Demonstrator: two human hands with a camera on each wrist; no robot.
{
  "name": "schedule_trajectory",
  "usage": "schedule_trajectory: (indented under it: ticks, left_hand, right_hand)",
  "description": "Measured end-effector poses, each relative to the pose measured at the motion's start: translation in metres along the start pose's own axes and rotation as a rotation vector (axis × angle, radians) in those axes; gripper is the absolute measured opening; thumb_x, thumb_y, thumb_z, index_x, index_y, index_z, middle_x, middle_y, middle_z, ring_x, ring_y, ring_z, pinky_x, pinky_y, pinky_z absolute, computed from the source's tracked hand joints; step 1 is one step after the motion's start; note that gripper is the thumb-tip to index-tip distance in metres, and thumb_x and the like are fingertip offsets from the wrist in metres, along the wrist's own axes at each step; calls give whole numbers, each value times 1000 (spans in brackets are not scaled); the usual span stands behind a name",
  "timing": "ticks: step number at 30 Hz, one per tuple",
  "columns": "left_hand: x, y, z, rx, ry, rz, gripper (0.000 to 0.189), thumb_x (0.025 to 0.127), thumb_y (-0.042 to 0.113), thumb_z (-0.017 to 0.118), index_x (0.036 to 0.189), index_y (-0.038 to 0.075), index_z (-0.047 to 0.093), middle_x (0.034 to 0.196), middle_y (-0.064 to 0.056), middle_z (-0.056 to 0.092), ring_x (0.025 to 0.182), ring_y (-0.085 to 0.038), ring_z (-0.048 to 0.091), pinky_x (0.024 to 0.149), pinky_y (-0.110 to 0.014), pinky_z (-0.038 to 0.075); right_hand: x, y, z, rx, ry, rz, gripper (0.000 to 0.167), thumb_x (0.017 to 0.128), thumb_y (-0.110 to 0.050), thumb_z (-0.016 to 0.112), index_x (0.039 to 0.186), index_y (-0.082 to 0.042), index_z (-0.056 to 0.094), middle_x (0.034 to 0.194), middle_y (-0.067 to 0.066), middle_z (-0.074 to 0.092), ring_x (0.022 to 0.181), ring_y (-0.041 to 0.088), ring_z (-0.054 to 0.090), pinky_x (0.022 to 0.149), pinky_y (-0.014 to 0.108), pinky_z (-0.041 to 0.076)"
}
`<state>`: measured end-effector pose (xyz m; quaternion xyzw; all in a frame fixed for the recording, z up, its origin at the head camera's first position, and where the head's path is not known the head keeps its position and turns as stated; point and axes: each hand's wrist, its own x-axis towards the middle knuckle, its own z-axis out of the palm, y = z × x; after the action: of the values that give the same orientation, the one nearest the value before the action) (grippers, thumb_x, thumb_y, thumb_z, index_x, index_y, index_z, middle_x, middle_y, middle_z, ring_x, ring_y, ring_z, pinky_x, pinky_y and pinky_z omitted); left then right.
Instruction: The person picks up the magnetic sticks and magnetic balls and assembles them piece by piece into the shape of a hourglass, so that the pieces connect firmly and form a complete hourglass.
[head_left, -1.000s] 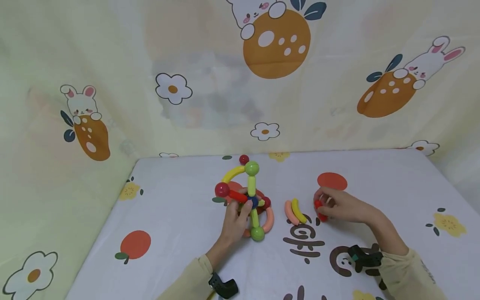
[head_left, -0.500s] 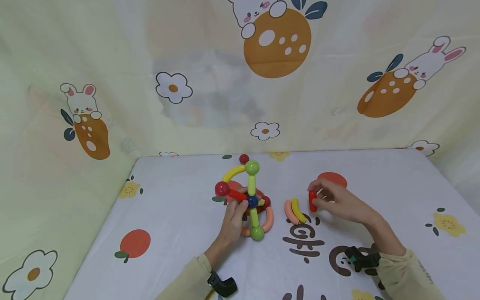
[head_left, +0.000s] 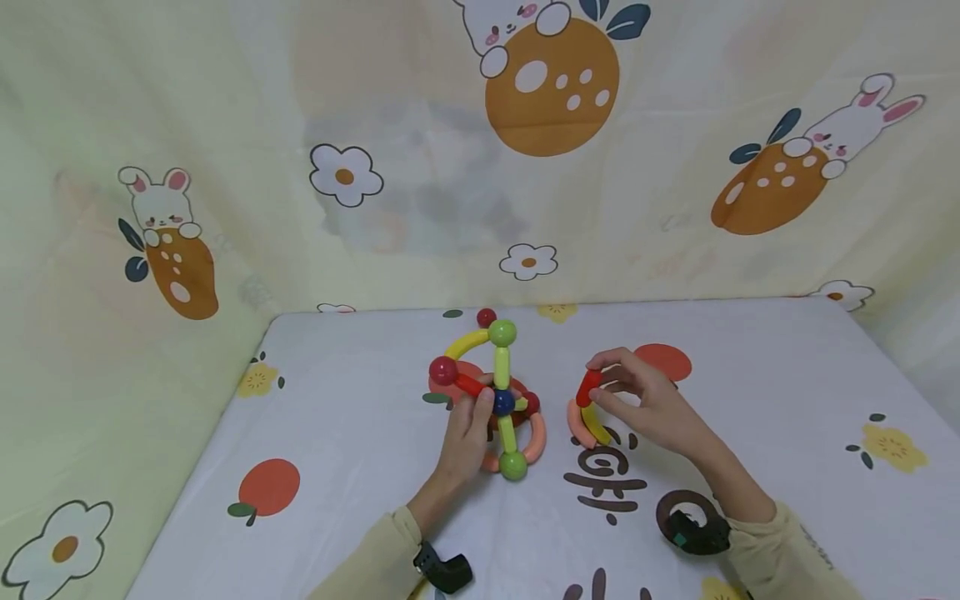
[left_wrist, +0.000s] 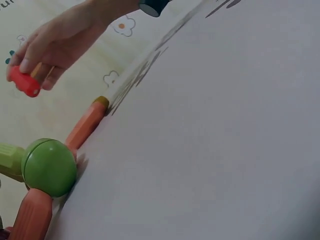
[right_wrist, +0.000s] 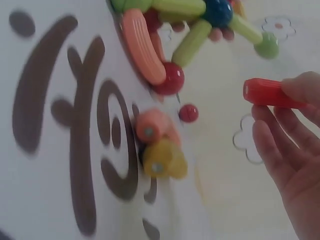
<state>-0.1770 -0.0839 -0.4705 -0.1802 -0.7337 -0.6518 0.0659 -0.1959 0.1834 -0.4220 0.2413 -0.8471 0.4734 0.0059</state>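
My left hand (head_left: 463, 442) holds a ball-and-stick magnetic toy structure near its blue ball (head_left: 504, 402). Green balls (head_left: 502, 332), red balls (head_left: 442, 371), light green rods (head_left: 502, 367), a yellow curved rod (head_left: 467, 342) and pink curved rods (head_left: 537, 439) make it up. My right hand (head_left: 656, 408) pinches a short red rod (right_wrist: 265, 92) between thumb and fingertips, raised off the table. Below it lie a loose pink curved rod (head_left: 576, 423) and a loose yellow curved rod (head_left: 597, 427), side by side. Fingers partly hide the structure's middle.
A loose red ball (head_left: 486, 317) rests behind the structure, near the far edge of the white printed tablecloth (head_left: 360, 500). Behind the table hangs a cream curtain (head_left: 420, 208) with rabbit prints. Each wrist wears a black camera.
My right hand has lifted the red rod from the table and carried it left, above the loose curved rods. My left hand and the structure have stayed nearly still.
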Motion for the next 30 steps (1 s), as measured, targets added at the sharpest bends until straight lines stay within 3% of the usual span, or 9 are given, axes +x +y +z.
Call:
schedule_trajectory:
  ticks: [5, 10, 15, 17, 22, 24, 30]
  left_hand:
    - [-1, 3, 0, -3, 24, -30, 32, 103, 23, 35, 127, 7, 49, 110, -9, 66, 105, -20, 62, 94, -26, 49]
    - [-3, 22, 3, -13, 3, -29, 29, 103, 16, 36, 123, 0, 49, 110, -17, 64, 105, -30, 62, 89, -25, 51]
    - [-6, 35, 12, 30, -24, -53, 30, 102, 16, 38, 126, -1, 44, 115, -18, 61, 107, -24, 60, 90, -24, 49]
    - [-7, 35, 15, 28, -16, -64, 30, 102, 18, 39, 128, 2, 43, 116, -17, 61, 107, -20, 59, 92, -24, 48]
    - [-5, 11, 22, -18, -6, -17, 28, 101, 21, 43, 127, 14, 43, 113, -9, 61, 108, -21, 60, 94, -27, 48]
    - [-5, 13, 22, -16, -18, -20, 30, 99, 19, 46, 128, 14, 42, 115, -9, 61, 110, -22, 60, 96, -30, 48]
    - [-6, 44, 19, 42, -55, -80, 39, 94, 8, 53, 131, 8, 39, 123, -16, 54, 118, -20, 54, 100, -39, 44]
  right_hand:
    - [3, -10, 12, 44, 9, -44, 33, 88, -14, 66, 118, -15, 52, 111, -1, 57, 97, 11, 62, 82, 21, 53]
    - [7, -20, 22, 75, 40, -73, 34, 87, -13, 67, 118, -15, 51, 113, -1, 57, 100, 9, 61, 83, 20, 52]
    - [11, -30, 26, 82, 104, -87, 37, 86, -12, 68, 119, -13, 51, 113, -1, 57, 99, 8, 61, 83, 19, 52]
    - [13, -33, 27, 91, 119, -93, 38, 85, -11, 69, 119, -11, 51, 112, -1, 57, 99, 7, 62, 83, 19, 51]
    - [13, -36, 28, 129, 112, -102, 37, 86, -10, 68, 119, -7, 51, 111, 0, 58, 101, 7, 60, 84, 20, 51]
    - [12, -38, 30, 134, 111, -106, 36, 86, -10, 67, 118, -9, 51, 110, -1, 58, 101, 7, 59, 84, 21, 52]
    - [11, -44, 38, 140, 106, -147, 34, 86, -9, 68, 115, -15, 51, 107, -2, 60, 99, 8, 59, 82, 22, 52]
